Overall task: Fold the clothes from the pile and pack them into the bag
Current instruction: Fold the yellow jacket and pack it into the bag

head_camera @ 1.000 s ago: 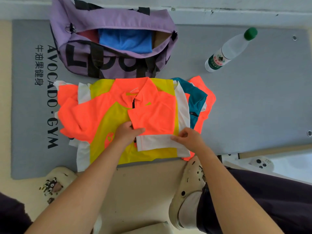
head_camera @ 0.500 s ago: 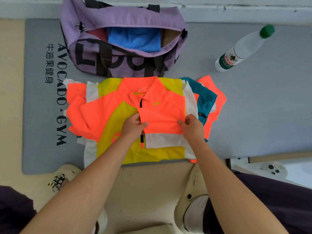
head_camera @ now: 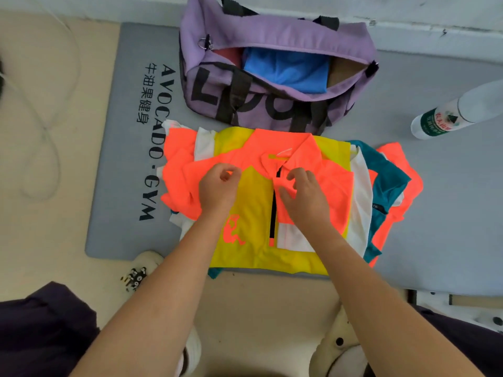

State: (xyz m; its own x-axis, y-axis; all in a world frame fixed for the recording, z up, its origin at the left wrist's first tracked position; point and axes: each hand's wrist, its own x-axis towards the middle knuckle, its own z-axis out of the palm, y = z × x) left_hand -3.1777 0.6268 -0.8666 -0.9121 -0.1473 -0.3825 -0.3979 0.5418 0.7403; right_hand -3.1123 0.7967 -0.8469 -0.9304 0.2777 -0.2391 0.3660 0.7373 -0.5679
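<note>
Nearest me are my own knees in dark trousers and my 2 cream foam clogs (head_camera: 341, 352) on the beige floor (head_camera: 54, 213). Just beyond them my hands work on the yellow, orange and white zip-neck sports shirt (head_camera: 253, 240), which lies face up on top of the pile. My left hand (head_camera: 217, 186) has its fingers curled over the shirt's orange left shoulder; I cannot tell whether they actually pinch cloth. My right hand (head_camera: 304, 197) presses flat on the shirt's right side, which is already turned in over the front, beside the black zip.

I judge the fold about half made: 1 side is in, the left sleeve (head_camera: 179, 180) still spreads out, and the shirt has yet to be doubled up. Under it lies the rest of the pile of clothes (head_camera: 392, 183), at least a teal piece, an orange piece and some white ones, all unfolded.

Beyond the shirt, touching its collar edge, stands the open purple duffel bag with black lettering (head_camera: 272, 104). Inside it I see 1 folded blue garment (head_camera: 285, 69) and a red one beside it, so most of the packing remains.

Everything rests on a grey gym mat (head_camera: 435, 200) printed "AVOCADO·GYM". A clear plastic water bottle with a green label (head_camera: 446, 115) lies on the mat right of the bag. Behind the bag runs a white wall base, and a pale cable loops over the floor far left of the shirt.
</note>
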